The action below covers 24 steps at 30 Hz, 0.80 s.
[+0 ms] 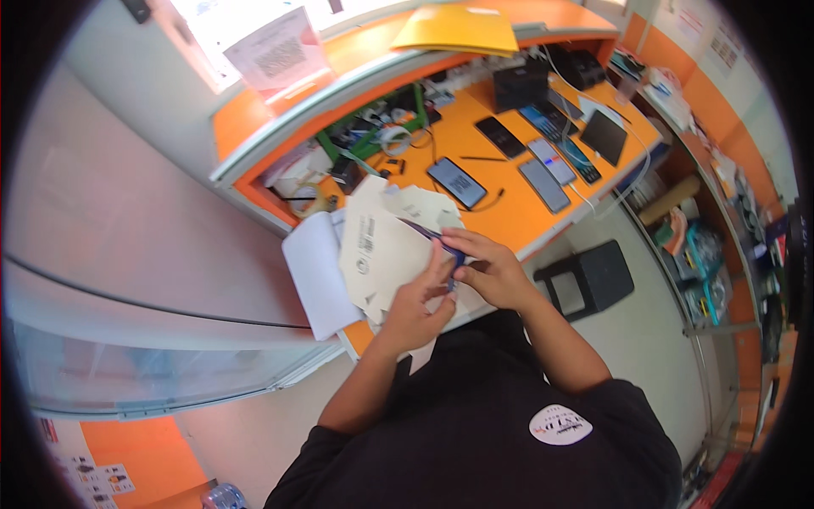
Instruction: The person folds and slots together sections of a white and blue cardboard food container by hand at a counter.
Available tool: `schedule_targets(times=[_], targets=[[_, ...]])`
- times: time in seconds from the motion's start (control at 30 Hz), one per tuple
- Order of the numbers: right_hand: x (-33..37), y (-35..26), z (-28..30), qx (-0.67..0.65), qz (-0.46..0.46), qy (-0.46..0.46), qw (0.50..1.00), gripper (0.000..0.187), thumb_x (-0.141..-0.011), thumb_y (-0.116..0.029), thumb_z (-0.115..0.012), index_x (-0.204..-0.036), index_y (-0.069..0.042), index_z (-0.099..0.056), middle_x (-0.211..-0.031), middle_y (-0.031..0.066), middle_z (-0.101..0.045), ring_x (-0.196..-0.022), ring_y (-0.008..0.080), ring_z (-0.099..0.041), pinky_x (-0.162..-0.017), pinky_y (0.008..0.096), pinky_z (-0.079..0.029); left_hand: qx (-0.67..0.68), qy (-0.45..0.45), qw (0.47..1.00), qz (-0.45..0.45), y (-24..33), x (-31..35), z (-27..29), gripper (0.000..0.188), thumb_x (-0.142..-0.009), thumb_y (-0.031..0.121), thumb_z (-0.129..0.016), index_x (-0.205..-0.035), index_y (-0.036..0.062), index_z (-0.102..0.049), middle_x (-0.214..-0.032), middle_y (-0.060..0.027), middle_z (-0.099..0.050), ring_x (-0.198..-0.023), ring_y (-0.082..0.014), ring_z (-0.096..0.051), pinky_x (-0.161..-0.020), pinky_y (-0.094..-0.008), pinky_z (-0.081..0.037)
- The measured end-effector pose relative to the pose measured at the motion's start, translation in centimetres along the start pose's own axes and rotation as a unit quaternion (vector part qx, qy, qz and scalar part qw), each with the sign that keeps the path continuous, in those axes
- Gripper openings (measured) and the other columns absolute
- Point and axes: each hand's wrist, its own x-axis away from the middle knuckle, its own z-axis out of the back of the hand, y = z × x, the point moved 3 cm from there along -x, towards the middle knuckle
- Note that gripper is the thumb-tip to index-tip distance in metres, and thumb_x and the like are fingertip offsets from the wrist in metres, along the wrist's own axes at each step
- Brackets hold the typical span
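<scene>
A flattened cream cardboard piece (pixel 377 254) with cut, uneven edges and dark print lies over the near left of the orange desk. At its right side is a dark blue tool (pixel 456 252) that looks like scissors, with a narrow dark part reaching left over the card. My right hand (pixel 498 276) is closed round its handle end. My left hand (pixel 414 312) is bent at the card's near right part, fingertips close to the tool and seemingly pinching the card. The fingers partly hide the tool. White paper sheets (pixel 314 271) lie beneath the card's left side.
Several phones, one a lit phone (pixel 457 181), lie across the orange desk (pixel 500 225) with cables. A green crate (pixel 369 148) of small items stands at the back left. A black stool (pixel 593 276) is on the floor to the right, before crowded shelves (pixel 678 288). A yellow envelope (pixel 458 28) rests on the upper ledge.
</scene>
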Motion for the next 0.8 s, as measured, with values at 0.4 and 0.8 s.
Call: schedule_targets(times=[0.4,0.8], targets=[[0.1,8.7,1.2,-0.283,-0.146,0.136,0.938,0.037,-0.1,-0.027,-0.063,-0.131,-0.01,-0.058,-0.125,0.0066,-0.063,-0.104,0.0187,-0.065,-0.085,0.0353,-0.056,-0.004,-0.047,0.996,0.073,-1.8,0.2,2.5,0.067,-0.092,0.029,-0.074,-0.148,0.0036,-0.045,-0.15,-0.0141,-0.048,-0.134,-0.0236,-0.05,-0.106,-0.0374,-0.046],[4.8,12.9,0.7,0.16,-0.153,0.252,0.942,0.053,-0.101,-0.031,-0.061,-0.146,-0.01,-0.041,-0.137,0.0122,-0.053,-0.117,0.0229,-0.058,-0.097,0.0381,-0.049,-0.294,-0.202,0.926,0.128,-0.8,2.0,3.6,0.028,-0.085,0.024,-0.077,-0.111,0.0116,-0.073,-0.107,-0.012,-0.071,-0.1,-0.03,-0.066,-0.088,-0.0386,-0.051]])
